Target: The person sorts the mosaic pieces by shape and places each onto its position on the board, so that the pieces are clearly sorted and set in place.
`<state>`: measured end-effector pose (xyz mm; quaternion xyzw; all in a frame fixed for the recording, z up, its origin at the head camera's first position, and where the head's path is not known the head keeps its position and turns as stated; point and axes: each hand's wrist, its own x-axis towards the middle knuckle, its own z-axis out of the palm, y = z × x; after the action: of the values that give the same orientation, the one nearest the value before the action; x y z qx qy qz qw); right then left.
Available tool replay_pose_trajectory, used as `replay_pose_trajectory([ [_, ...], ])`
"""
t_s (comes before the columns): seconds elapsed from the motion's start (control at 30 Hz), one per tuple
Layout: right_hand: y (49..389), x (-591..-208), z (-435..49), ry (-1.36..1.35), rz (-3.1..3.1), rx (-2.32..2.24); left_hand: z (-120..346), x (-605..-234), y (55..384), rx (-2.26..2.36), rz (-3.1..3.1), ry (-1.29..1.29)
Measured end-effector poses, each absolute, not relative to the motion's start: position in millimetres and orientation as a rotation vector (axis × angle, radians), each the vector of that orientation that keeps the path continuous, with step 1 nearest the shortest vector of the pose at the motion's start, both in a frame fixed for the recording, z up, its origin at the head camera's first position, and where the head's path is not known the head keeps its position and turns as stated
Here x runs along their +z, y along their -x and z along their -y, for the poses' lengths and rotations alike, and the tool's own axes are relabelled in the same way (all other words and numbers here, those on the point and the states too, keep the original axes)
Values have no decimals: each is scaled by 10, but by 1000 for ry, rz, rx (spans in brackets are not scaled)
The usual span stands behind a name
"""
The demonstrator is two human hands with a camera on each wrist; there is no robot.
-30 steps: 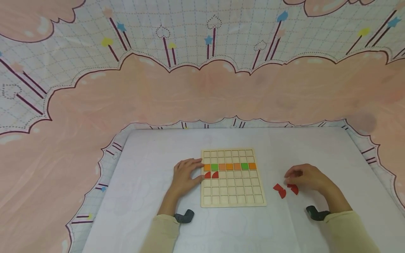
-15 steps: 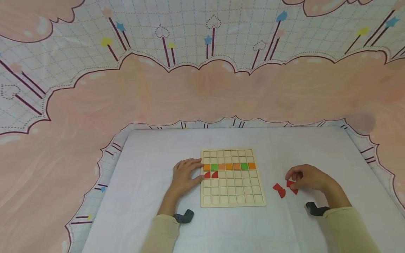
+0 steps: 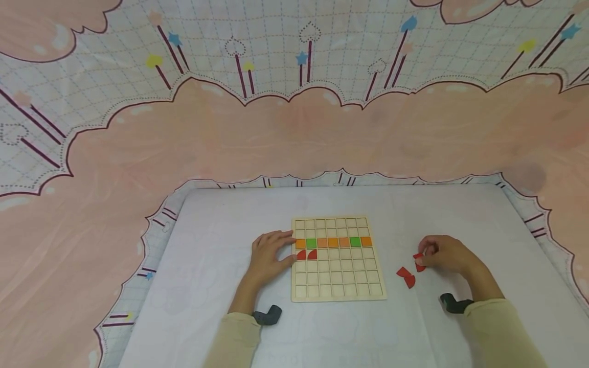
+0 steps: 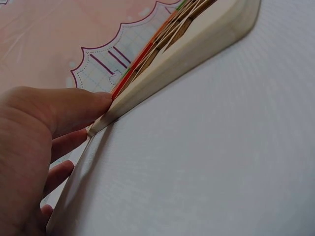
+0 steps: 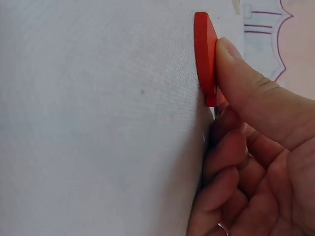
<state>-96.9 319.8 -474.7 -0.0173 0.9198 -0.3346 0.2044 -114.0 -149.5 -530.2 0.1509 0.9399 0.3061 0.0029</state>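
Right hand (image 3: pixel 448 254) pinches red piece (image 3: pixel 418 262) by thin edges; light, stiff, likely slick. Left hand (image 3: pixel 268 254), fingers straight, steadies board (image 3: pixel 339 286).

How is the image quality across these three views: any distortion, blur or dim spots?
Head view: evenly lit, strong wide-angle bending of the backdrop, wooden board sharp. Left wrist view: dim, left hand close and soft. Right wrist view: brighter, red piece fairly sharp, right hand softly blurred.

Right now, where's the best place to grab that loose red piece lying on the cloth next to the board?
Pinch the red quarter-circle piece across its thin edges, coming from above. It lies flat on the white cloth, clear of the board, so its faces offer no grip.
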Motion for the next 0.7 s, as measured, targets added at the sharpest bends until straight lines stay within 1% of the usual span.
replay_pose_trajectory([
  [0.47,966,-4774,-3206,-29,-2621,-846,1496,-5314,1140,976,-2950,-484],
  [0.7,953,-4732,-3156,-99,-2639,-909,1491,-5306,1139,974,-2952,-486],
])
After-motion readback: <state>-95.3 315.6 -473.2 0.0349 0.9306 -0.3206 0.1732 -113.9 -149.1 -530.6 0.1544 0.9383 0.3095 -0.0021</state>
